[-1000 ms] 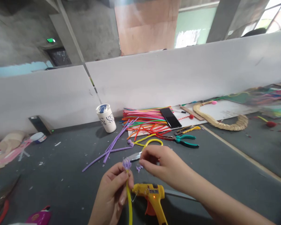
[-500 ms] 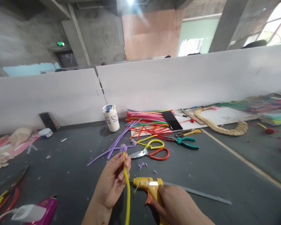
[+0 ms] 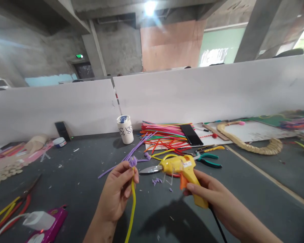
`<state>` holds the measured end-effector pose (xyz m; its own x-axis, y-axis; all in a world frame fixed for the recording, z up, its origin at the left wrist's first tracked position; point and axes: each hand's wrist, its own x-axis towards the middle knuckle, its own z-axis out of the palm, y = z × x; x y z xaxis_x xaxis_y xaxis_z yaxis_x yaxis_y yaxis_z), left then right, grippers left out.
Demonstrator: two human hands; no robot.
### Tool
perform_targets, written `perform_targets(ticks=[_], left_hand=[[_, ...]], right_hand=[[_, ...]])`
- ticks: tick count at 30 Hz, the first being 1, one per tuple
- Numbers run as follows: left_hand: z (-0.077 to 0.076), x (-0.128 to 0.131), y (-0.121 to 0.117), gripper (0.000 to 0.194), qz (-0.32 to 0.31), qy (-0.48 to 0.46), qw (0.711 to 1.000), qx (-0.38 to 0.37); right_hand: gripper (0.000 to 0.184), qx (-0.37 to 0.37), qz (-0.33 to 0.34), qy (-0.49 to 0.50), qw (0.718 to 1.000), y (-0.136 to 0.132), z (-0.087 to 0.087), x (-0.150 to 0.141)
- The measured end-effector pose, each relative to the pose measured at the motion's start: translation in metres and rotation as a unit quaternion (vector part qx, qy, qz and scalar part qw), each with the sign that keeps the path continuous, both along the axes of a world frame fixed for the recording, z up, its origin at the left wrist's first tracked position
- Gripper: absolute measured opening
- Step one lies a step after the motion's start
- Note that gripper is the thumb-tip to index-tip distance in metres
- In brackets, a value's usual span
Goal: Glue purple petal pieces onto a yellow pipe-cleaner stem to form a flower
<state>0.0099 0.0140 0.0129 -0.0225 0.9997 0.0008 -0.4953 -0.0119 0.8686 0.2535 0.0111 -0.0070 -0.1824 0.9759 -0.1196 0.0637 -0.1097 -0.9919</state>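
Between the fingertips of my left hand (image 3: 118, 192) is a yellow pipe cleaner (image 3: 132, 209), its long end hanging down. A purple fuzzy tuft (image 3: 133, 161) tops it, just above my fingers. My right hand (image 3: 205, 189) grips a yellow glue gun (image 3: 176, 164) with an orange trigger, raised above the table. The gun's nozzle points left toward the tuft, with a gap between them. Behind the gun lie scissors (image 3: 150, 169), their handles mostly covered by it. Small purple clippings (image 3: 157, 181) lie on the table below the scissors.
Purple pipe cleaners (image 3: 135, 148) and a bundle of coloured ones (image 3: 164, 130) lie farther back, beside a phone (image 3: 192, 135). A lidded cup (image 3: 125, 130) stands before the white partition (image 3: 192, 94). Teal pliers (image 3: 209, 160) rest at right; a magenta power strip (image 3: 55, 219) sits front left.
My right hand has lifted the glue gun off the table level, up and to the right. My left hand still holds the yellow stem. The view has tilted slightly.
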Motion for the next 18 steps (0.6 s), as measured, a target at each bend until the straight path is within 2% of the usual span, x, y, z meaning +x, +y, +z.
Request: perform_targets(ticks=[3,6,10,14,16,18], left_hand=[[-0.003,0.005,-0.002,0.022,0.025,0.047,0.999,0.01],[-0.006,0.008,-0.003,0.015,0.056,0.097,0.993,0.026],[-0.012,0.011,-0.003,0.006,0.107,0.158,0.98,0.056],[-0.019,0.01,-0.004,0.01,0.138,0.224,0.959,0.105],[-0.021,0.01,-0.004,0.014,0.154,0.285,0.931,0.168],[-0.021,0.01,-0.005,0.019,0.173,0.363,0.88,0.253]], right_hand=[[0.029,-0.053,0.041,0.102,0.993,0.009,0.017,-0.007],[0.023,-0.021,0.05,0.14,0.989,0.018,0.021,-0.014],[0.02,0.011,0.031,0.138,0.99,0.021,0.01,-0.018],[0.027,0.014,-0.025,0.095,0.995,0.008,-0.01,-0.016],[0.028,0.024,-0.045,0.07,0.996,0.0,-0.019,-0.013],[0.029,0.054,-0.049,0.057,0.996,-0.006,-0.025,-0.009]])
